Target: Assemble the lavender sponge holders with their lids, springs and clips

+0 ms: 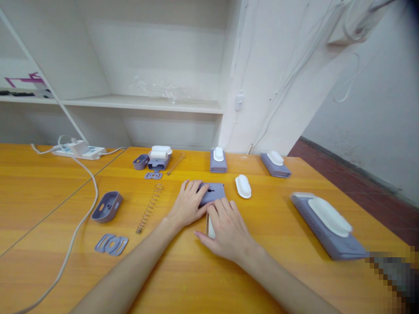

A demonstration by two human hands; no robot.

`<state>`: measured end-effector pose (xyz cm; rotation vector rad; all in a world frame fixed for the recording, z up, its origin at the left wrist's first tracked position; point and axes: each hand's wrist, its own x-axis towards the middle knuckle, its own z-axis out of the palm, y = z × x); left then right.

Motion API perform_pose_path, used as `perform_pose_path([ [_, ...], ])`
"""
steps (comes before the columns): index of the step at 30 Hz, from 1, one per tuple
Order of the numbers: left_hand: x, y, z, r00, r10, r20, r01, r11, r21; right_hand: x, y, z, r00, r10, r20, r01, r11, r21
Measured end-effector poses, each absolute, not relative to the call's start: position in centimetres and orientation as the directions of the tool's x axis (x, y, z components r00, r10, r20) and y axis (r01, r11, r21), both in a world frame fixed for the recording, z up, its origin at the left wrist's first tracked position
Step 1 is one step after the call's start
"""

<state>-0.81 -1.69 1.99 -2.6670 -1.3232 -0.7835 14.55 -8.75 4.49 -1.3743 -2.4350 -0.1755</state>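
Note:
A light purple plastic housing (216, 190) with a dark slot in its top lies on the table before me. My left hand (188, 201) grips its left side, fingers bent over the top. At the near end, my right hand (229, 229) is curled over a white flat piece (211, 227) that sticks out toward me, its fingertips against the housing's edge and its thumb out to the left. Most of the white piece is hidden under the palm. To the right of the housing lies a loose white oval handle (243, 186).
Left of my arms lie a coil spring (150, 209), a purple end cap (108, 207) and a flat purple plate (111, 244). Farther back are a second spring (176, 164) and a part-built unit (159, 159). Purple units with white handles (330, 216) stand rightward. A white cable (81, 222) crosses the left.

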Motion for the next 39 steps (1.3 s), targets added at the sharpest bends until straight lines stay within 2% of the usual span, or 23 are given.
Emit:
perform_pose_path([
  [4,-0.7,-1.8,2.2,0.5,0.728,0.469,0.763,-0.627,0.16,14.8,-8.6,4.4,-0.463,0.811,0.359,0.848,0.522,-0.086],
  [10,-0.6,-1.8,2.1,0.491,0.733,0.471,0.773,-0.616,0.153,14.7,-8.6,3.6,-0.429,0.786,0.445,0.848,0.521,-0.102],
  [21,-0.5,-1.8,2.1,0.488,0.728,0.481,0.776,-0.614,0.142,14.7,-8.6,2.1,-0.441,0.621,0.649,0.755,0.647,-0.107],
  [25,-0.6,-1.7,1.9,0.49,0.721,0.49,0.77,-0.621,0.144,14.6,-8.7,2.0,-0.398,0.583,0.708,0.662,0.717,-0.218],
  [28,-0.8,-1.6,1.9,0.502,0.721,0.478,0.761,-0.631,0.151,14.9,-8.4,2.4,-0.303,0.58,0.757,0.582,0.741,-0.335],
  [31,-0.8,-1.7,2.1,0.508,0.723,0.468,0.75,-0.639,0.173,15.4,-7.9,2.8,-0.194,0.569,0.799,0.54,0.742,-0.398],
  [39,-0.6,-2.0,2.5,0.486,0.739,0.468,0.756,-0.623,0.2,17.8,-5.5,2.5,0.065,0.661,0.748,0.588,0.58,-0.564],
])
